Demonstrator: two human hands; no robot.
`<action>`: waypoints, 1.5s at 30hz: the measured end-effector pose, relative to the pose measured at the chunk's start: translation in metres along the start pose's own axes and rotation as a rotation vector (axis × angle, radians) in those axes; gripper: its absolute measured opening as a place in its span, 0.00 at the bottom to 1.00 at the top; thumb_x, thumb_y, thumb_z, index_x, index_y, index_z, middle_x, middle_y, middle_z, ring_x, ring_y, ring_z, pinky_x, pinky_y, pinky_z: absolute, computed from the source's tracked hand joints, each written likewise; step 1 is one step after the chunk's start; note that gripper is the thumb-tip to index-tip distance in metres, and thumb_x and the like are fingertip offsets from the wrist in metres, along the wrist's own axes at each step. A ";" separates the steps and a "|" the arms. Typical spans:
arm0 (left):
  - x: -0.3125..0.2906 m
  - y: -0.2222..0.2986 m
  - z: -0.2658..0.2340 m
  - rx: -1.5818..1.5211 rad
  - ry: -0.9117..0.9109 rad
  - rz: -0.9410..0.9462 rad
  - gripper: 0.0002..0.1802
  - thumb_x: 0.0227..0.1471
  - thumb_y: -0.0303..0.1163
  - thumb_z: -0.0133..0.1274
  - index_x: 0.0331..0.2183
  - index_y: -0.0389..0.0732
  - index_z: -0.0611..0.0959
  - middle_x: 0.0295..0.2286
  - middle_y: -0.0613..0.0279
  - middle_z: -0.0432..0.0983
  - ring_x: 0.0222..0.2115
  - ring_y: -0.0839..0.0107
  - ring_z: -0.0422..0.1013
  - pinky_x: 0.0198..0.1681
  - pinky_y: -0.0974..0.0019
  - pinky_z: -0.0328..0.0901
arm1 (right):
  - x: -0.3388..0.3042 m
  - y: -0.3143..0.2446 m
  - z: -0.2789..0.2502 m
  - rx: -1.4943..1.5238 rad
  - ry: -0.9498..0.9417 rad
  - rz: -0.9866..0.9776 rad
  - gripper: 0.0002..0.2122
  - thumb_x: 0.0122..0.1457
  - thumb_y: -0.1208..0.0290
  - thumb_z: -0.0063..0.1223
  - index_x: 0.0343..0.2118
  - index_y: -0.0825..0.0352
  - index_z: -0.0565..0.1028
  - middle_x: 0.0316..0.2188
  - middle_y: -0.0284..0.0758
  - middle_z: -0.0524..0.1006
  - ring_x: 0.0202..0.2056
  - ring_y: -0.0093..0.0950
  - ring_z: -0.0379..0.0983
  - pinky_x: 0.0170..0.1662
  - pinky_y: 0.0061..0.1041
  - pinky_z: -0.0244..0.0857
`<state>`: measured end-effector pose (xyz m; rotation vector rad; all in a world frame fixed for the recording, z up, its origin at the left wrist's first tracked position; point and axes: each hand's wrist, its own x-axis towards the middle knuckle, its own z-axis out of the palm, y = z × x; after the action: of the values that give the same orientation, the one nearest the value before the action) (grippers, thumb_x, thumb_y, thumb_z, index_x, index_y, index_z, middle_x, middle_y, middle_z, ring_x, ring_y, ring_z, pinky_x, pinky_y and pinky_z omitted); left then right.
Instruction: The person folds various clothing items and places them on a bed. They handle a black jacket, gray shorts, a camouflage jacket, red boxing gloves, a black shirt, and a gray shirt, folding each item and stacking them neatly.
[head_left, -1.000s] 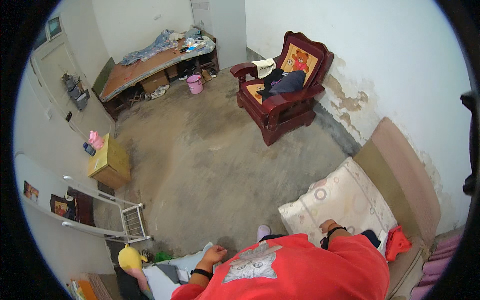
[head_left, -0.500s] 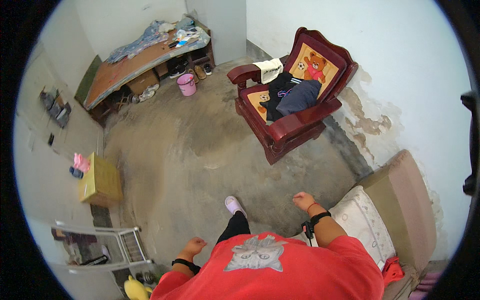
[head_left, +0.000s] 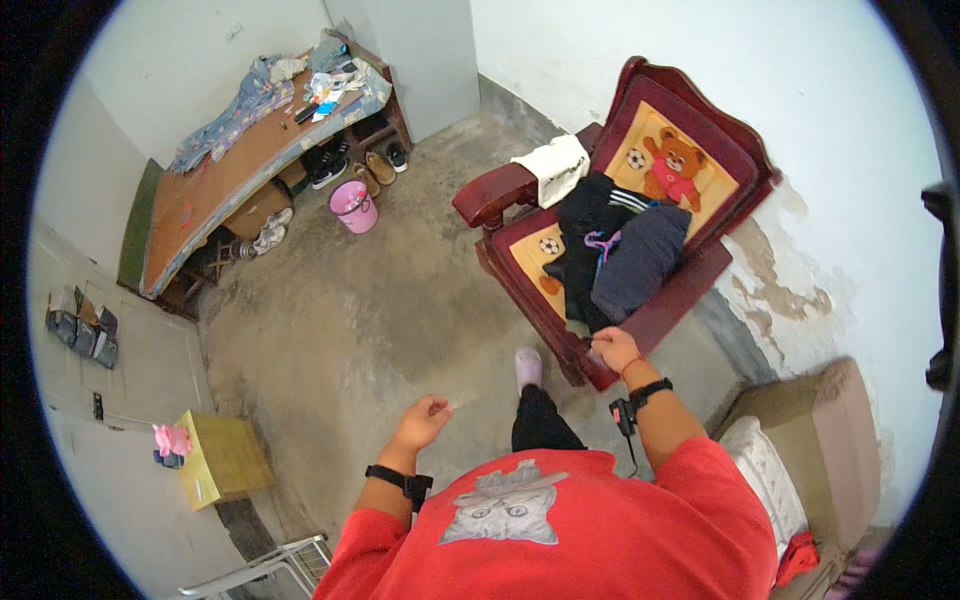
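Note:
My left hand [head_left: 425,421] hangs over the grey floor in front of my red shirt, fingers loosely bent and holding nothing. My right hand [head_left: 616,348] has its fingers curled in, with nothing seen in them. In the picture it overlaps the front of a dark red wooden armchair [head_left: 495,193]; whether it touches the chair I cannot tell. On the seat lie a dark grey bundled cloth [head_left: 642,262], a black garment with white stripes [head_left: 585,215] and a thin purple-blue hanger [head_left: 603,243]. A cream cloth [head_left: 556,168] drapes over the left armrest.
A bed-like board [head_left: 215,170] with crumpled clothes stands far left, shoes [head_left: 372,170] and a pink bucket [head_left: 354,207] by it. A yellow box [head_left: 228,455] is at the left wall. A white metal rack [head_left: 265,570] is lower left, a beige sofa [head_left: 820,450] at right.
I have stepped forward; the armchair is closer. Both hands have risen and moved ahead, the right one to the chair's front. The sofa and rack have slipped toward the lower rim.

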<state>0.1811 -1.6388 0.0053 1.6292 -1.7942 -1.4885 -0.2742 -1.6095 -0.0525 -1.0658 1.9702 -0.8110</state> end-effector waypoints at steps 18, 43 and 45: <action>0.337 0.084 -0.097 -0.139 0.038 -0.654 0.20 0.50 0.43 0.59 0.38 0.37 0.80 0.33 0.57 0.78 0.35 0.67 0.74 0.40 0.65 0.68 | 0.660 -0.166 0.090 -0.755 0.039 0.138 0.22 0.42 0.70 0.62 0.43 0.69 0.72 0.43 0.47 0.70 0.46 0.48 0.68 0.47 0.40 0.67; 0.517 0.184 -0.202 -1.568 -0.852 -0.262 0.31 0.51 0.31 0.49 0.57 0.39 0.64 0.51 0.45 0.66 0.52 0.54 0.65 0.56 0.52 0.60 | 0.357 -0.368 0.042 1.491 -0.454 0.090 0.28 0.40 0.74 0.44 0.50 0.80 0.67 0.48 0.50 0.73 0.48 0.44 0.71 0.57 0.38 0.61; 0.513 0.192 -0.200 -1.188 -0.753 -0.196 0.23 0.52 0.31 0.51 0.51 0.38 0.72 0.45 0.50 0.74 0.46 0.59 0.72 0.50 0.56 0.68 | 0.338 -0.371 0.048 1.587 -0.502 0.183 0.26 0.46 0.72 0.44 0.50 0.79 0.67 0.47 0.50 0.73 0.47 0.44 0.72 0.55 0.39 0.63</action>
<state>0.0681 -2.2102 0.0392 0.6458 -0.5466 -2.6919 -0.2129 -2.0814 0.1132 -0.0559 0.5335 -1.3827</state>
